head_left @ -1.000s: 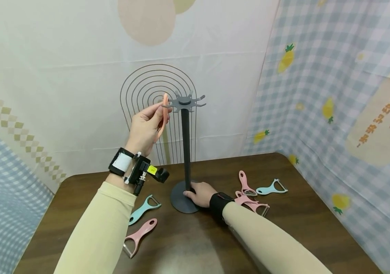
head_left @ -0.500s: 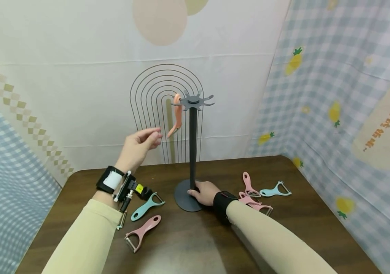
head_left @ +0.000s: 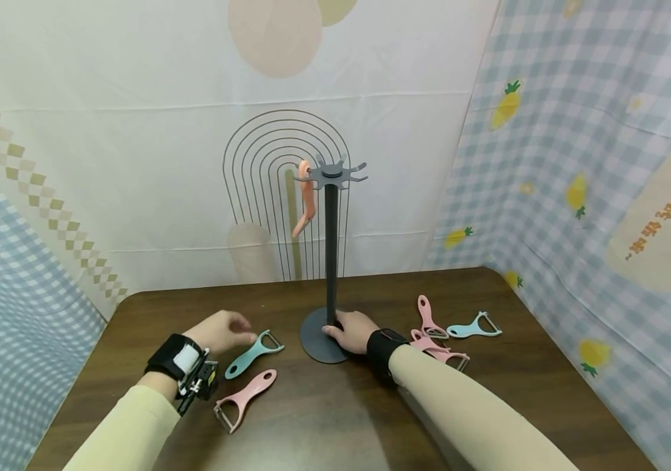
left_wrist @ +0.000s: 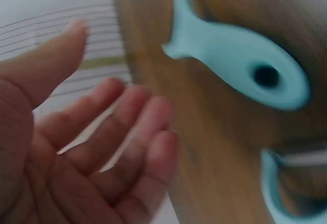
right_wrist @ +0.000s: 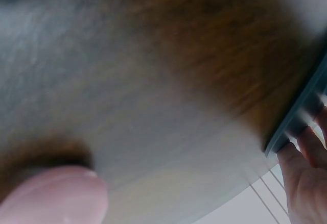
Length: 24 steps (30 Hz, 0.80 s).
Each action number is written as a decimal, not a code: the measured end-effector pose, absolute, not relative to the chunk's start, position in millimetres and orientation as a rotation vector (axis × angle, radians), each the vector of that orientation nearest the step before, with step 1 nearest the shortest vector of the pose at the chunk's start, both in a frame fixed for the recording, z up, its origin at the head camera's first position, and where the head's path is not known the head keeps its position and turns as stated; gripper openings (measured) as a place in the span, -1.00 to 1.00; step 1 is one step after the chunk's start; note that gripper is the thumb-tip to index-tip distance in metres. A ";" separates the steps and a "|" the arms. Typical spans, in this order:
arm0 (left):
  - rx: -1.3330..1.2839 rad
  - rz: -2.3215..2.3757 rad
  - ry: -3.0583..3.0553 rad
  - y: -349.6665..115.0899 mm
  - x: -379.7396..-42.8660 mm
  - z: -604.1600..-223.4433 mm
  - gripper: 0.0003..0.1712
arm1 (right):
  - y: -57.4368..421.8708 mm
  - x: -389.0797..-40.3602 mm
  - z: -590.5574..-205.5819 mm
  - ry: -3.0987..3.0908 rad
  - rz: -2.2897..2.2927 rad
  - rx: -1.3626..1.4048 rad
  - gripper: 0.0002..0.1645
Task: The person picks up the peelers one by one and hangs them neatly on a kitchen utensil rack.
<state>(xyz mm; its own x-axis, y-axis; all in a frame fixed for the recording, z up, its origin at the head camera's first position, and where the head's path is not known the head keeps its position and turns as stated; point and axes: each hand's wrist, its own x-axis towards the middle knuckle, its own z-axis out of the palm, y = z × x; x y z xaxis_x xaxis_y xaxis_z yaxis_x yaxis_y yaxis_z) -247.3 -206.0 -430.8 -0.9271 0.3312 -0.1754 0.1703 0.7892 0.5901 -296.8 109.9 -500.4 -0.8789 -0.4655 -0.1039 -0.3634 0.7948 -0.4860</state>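
Note:
My left hand [head_left: 221, 332] is just above the table beside a teal peeler [head_left: 253, 354], fingers loosely bent and holding nothing. In the left wrist view, its palm and spread fingers are bare. Another teal peeler [left_wrist: 286, 203] shows partly there. Below lies a pink peeler [head_left: 247, 396]. My right hand [head_left: 354, 331] holds the dark grey hook stand [head_left: 332, 255] low down, thumb at the pole over its round base [head_left: 315, 337]; most fingers are hidden in the head view. An orange peeler [head_left: 307, 203] hangs from a left hook of the stand's top.
Right of the stand, several pink peelers [head_left: 426, 320] lie partly overlapping, with a light blue peeler [head_left: 471, 328] beside them. The brown wooden table [head_left: 306, 418] meets a white printed cloth [head_left: 164, 196] behind, and checked cloths hang at both sides.
My left hand has let go of the orange peeler, which now hangs on the stand, and has come down left to the teal peeler. My right hand stays at the stand's base.

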 end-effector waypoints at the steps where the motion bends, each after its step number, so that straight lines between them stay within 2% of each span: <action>1: 0.368 0.821 2.695 -208.2 -244.0 -433.1 -0.55 | 110.0 -296.4 -499.8 2.766 -0.684 -0.648 -0.33; 9: 0.283 0.592 2.669 -212.9 -230.8 -456.6 -0.49 | 111.3 -295.6 -497.9 2.778 -0.685 -0.664 -0.38; 16: 0.233 0.577 2.716 -211.4 -229.8 -466.0 -0.60 | 107.9 -296.0 -500.4 2.779 -0.709 -0.684 -0.41; 24: 0.223 0.585 2.724 -208.4 -231.6 -472.5 -0.65 | 109.7 -296.3 -501.3 2.780 -0.701 -0.667 -0.35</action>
<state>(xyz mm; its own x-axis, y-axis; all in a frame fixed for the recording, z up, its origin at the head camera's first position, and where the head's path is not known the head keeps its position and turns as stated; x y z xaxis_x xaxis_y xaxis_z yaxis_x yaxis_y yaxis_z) -231.6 -208.4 -472.5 -0.9281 0.2223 -0.2986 0.0801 0.9027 0.4228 -296.3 109.7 -501.3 -0.8788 -0.4708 -0.0785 -0.3773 0.7860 -0.4898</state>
